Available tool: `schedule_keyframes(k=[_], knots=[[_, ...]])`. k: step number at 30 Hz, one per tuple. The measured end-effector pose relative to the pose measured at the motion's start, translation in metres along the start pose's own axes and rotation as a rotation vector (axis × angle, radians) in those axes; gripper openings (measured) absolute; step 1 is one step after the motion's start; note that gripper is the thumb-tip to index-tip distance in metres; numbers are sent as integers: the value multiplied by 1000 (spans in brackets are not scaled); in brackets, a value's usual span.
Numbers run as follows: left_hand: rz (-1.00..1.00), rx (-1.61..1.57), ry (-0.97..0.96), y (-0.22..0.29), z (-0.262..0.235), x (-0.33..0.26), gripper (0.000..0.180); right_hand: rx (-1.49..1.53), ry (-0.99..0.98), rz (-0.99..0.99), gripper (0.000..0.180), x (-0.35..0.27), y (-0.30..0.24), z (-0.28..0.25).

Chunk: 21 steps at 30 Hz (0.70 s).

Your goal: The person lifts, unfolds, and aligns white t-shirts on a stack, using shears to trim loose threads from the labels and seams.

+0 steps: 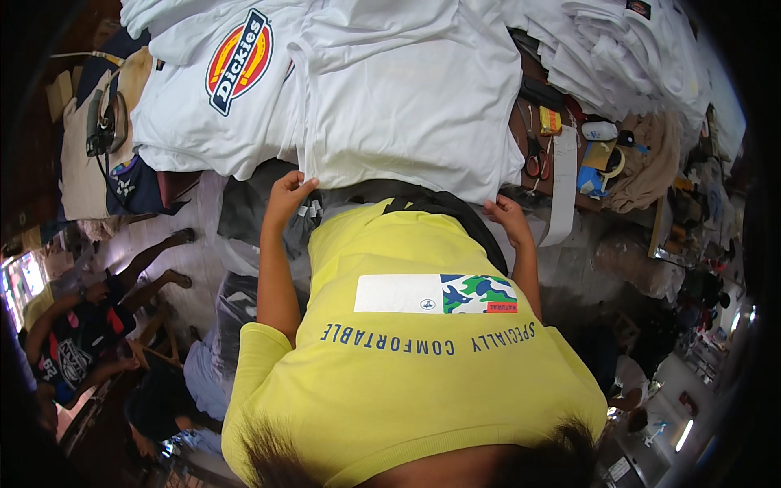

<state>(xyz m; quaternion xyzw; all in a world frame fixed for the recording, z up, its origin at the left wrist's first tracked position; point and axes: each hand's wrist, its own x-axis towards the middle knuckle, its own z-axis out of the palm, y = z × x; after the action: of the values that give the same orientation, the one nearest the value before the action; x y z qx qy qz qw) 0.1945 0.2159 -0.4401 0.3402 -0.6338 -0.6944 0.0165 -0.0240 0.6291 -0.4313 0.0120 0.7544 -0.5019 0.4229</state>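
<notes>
A plain white T-shirt [407, 98] lies spread over the table in front of me, its lower hem at the near edge. My left hand [286, 198] pinches the left corner of that hem between thumb and fingers. At the right corner, my right hand [511, 221] is closed on the hem in the same way. The cloth between my hands hangs slightly slack, with soft wrinkles. Beside it on the left rests another white T-shirt [183, 114] with a large red, yellow and blue printed emblem [239, 62].
Right of the shirt are scissors [536, 159], a small yellow box [550, 121], a long paper strip [561, 183] and a tape roll [612, 162]. A pile of white shirts [610, 53] stands at the far right. An iron [104, 122] sits at left. Other people sit at the lower left.
</notes>
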Motion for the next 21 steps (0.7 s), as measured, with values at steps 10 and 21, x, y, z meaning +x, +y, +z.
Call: schedule_keyframes(k=[10, 21], knots=[[-10, 93, -152, 55, -2, -4, 14, -179, -27, -94, 18, -17, -48, -19], [-114, 44, -79, 4, -12, -3, 14, -222, -26, 34, 18, 1, -10, -11]])
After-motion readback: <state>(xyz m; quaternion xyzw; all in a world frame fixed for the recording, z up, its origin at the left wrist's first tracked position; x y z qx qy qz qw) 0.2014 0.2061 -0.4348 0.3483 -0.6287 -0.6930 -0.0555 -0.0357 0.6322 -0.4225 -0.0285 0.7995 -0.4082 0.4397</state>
